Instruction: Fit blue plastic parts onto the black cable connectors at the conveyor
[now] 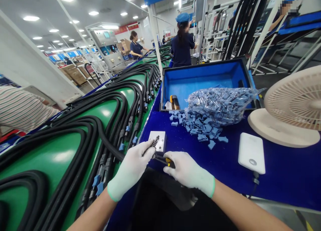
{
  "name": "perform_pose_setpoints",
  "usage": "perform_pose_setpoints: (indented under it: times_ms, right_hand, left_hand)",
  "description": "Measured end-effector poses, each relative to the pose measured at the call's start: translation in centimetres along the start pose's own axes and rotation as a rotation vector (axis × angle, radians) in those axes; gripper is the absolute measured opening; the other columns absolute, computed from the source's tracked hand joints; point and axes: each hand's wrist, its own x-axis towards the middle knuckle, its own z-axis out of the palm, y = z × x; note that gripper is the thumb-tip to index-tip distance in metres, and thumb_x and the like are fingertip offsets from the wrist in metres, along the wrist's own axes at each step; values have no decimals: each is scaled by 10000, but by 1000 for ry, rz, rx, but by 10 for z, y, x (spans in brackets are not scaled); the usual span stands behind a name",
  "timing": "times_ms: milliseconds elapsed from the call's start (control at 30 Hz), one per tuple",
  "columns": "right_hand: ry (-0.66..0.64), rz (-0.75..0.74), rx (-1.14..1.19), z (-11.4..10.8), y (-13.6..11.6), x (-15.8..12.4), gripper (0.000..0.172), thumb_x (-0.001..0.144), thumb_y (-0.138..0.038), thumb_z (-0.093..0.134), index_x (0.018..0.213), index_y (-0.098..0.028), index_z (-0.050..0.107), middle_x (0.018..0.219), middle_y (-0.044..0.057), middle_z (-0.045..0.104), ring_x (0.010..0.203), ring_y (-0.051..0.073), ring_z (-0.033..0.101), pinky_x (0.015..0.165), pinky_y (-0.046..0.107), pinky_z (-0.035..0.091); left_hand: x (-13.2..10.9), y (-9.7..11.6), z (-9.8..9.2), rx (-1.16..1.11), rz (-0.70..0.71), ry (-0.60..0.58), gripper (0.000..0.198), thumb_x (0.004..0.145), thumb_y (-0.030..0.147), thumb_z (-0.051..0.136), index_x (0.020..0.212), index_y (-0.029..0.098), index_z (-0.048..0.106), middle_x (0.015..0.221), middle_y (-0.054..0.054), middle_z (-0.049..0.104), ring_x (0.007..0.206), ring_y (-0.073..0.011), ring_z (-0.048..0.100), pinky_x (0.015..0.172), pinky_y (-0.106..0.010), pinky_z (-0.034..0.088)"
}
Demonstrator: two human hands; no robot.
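Observation:
My left hand (132,167), in a white glove, is closed around the end of a black hose (111,148) that runs in from the conveyor. A dark ribbed piece (155,140) sticks up past its thumb, over a white block (160,145) with small holes. My right hand (189,169), gloved too, pinches a black and yellow piece (169,161) just right of my left fingers. Thin black parts span the gap between both hands; their exact kind is too small to tell. Loose blue clips (204,127) lie beyond my right hand.
A green conveyor (62,155) carries several black hoses at left. Behind the clips stand a blue bin (200,79) and a plastic bag of clips (220,104). A white power bank (251,152) and a fan (296,104) are at right. Other people stand farther off.

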Motion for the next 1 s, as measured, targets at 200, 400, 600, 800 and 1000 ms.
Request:
perform_pose_setpoints:
  times_ms: [200, 400, 600, 800, 1000]
  right_hand:
    - [46, -8, -92, 13, 9, 10, 46, 888, -250, 631, 896, -205, 632, 867, 22, 711, 783, 186, 640, 727, 285, 388]
    - [26, -143, -49, -24, 13, -8, 247, 867, -137, 593, 1085, -207, 685, 1080, 77, 712, 993, 242, 648, 911, 351, 459]
    - [256, -43, -114, -33, 11, -28, 675, 730, -172, 760, 1379, -180, 576, 1385, 152, 578, 1298, 350, 495, 1125, 521, 356]
    - [269, 157, 718, 2, -24, -22, 388, 748, -125, 659, 1126, -206, 622, 983, 22, 690, 863, 198, 652, 806, 342, 545]
    - [218, 137, 977, 3, -26, -9, 582, 721, -78, 636, 1279, -209, 532, 1062, 27, 657, 894, 189, 644, 839, 347, 547]
  left_hand:
    - [0, 5, 3, -123, -86, 10, 441, 955, 439, 554, 1313, 224, 693, 1350, -36, 686, 1258, -282, 619, 1110, -362, 432]
    - [13, 1, 2, -533, -112, -32, 523, 879, 476, 687, 1297, 161, 685, 1229, -107, 727, 1113, -291, 675, 993, -380, 527]
    - [20, -13, -1, -1031, -131, -101, 564, 893, 418, 716, 1380, 172, 571, 1220, -137, 677, 990, -202, 684, 945, -358, 555]
    - [8, -2, -6, -472, -40, -122, 475, 839, 343, 731, 1285, 188, 690, 1260, -104, 707, 1182, -297, 642, 1056, -414, 498]
    - [1, 2, -5, -138, 195, -222, 268, 876, 218, 640, 1088, 278, 792, 1100, -43, 709, 1065, -250, 649, 981, -365, 506]
